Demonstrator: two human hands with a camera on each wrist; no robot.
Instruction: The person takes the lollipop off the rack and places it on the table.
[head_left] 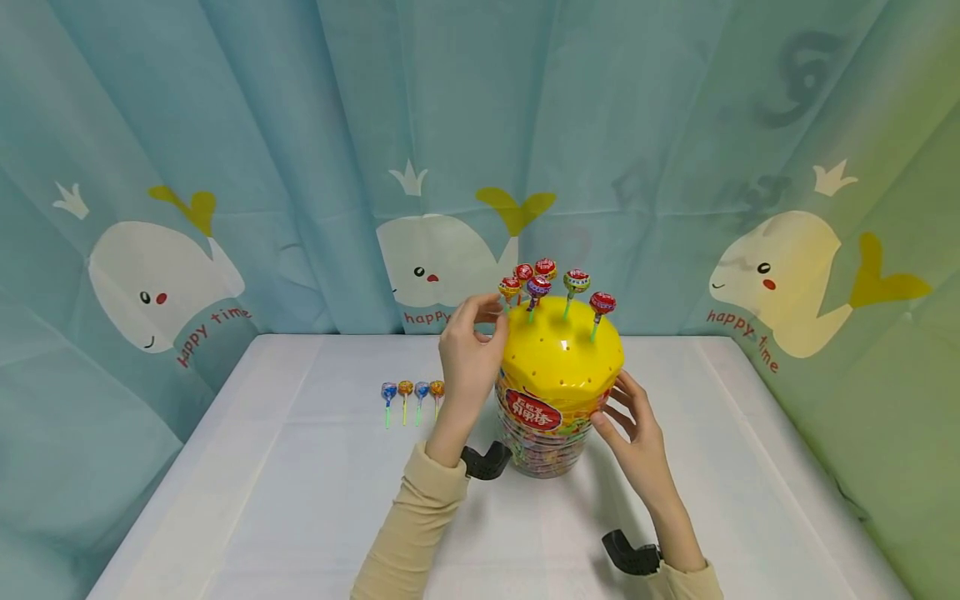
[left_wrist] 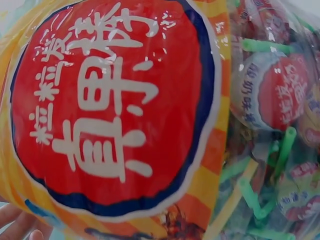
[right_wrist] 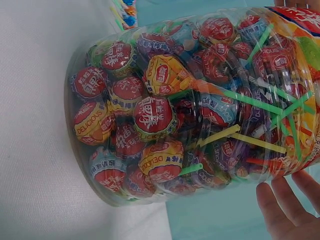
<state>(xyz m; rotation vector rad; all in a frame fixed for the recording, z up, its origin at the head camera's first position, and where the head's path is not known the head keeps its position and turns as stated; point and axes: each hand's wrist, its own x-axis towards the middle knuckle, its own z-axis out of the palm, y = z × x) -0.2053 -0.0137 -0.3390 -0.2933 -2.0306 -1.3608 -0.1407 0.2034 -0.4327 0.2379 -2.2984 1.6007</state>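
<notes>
A large clear jar (head_left: 543,446) of wrapped lollipops stands upright, with a yellow lid (head_left: 558,358) dotted with small holes. Several lollipops rise from the lid by their sticks, among them a red one (head_left: 602,302) and a green one (head_left: 577,282). At the lid's left edge my left hand (head_left: 472,346) pinches the stick of a yellow-and-red lollipop (head_left: 509,287), partly hidden by the fingers. My right hand (head_left: 633,429) rests against the jar's right side, thumb in front and fingers spread. In the right wrist view its fingertips (right_wrist: 272,200) lie along the jar's wall.
Several lollipops (head_left: 406,389) lie in a row on the white table (head_left: 300,500), left of the jar. A blue curtain (head_left: 262,125) with whale prints hangs behind the table's back edge. Black straps with mounts sit on both wrists.
</notes>
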